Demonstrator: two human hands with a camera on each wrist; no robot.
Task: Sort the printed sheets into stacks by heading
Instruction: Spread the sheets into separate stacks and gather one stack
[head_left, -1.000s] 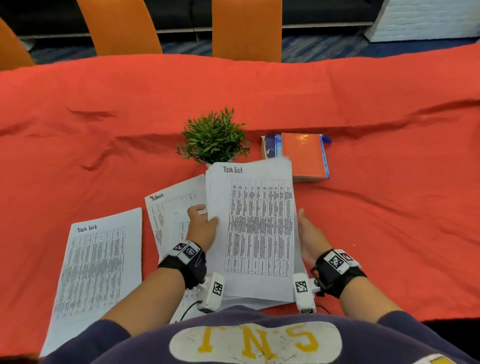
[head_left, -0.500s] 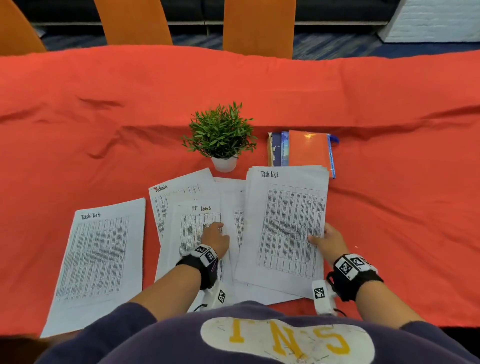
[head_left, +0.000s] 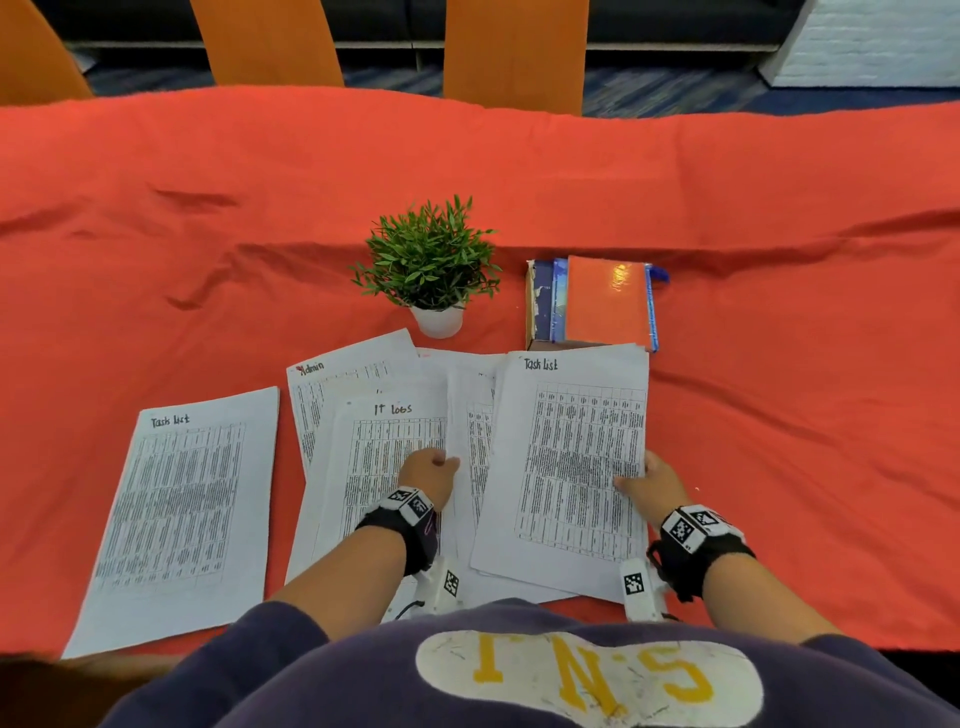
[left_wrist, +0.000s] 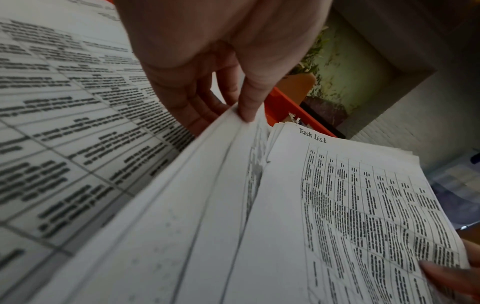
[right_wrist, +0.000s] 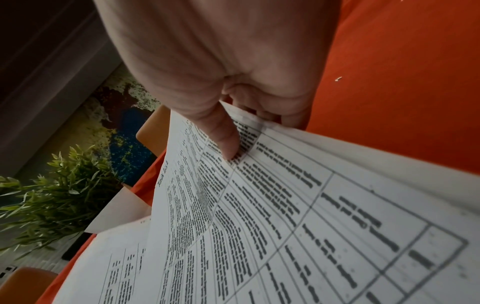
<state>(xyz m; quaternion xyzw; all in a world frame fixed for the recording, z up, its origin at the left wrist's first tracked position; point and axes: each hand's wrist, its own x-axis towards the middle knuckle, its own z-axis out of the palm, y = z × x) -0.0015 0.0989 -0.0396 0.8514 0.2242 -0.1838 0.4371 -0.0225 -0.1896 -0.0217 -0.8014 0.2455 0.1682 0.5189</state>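
A bundle of sheets topped by a "Task List" page (head_left: 576, 457) (left_wrist: 363, 205) (right_wrist: 233, 236) is held at its right edge by my right hand (head_left: 649, 480) (right_wrist: 228, 131), thumb on top and fingers underneath. My left hand (head_left: 428, 470) (left_wrist: 233, 102) pinches the left edge of a few sheets (left_wrist: 207, 185) lifted off an "IT Logs" page (head_left: 384, 457). An "Admin" sheet (head_left: 337, 374) pokes out behind it. A separate "Task List" stack (head_left: 182, 509) lies flat at the left.
A small potted plant (head_left: 431, 265) and a pile of books with an orange cover (head_left: 602, 301) stand just beyond the sheets on the red tablecloth (head_left: 779, 415). Orange chairs (head_left: 514, 47) line the far side.
The "Task List" bundle has moved to the right with my right hand, uncovering the "IT Logs" page. My left hand now grips the edge of the sheets in between.
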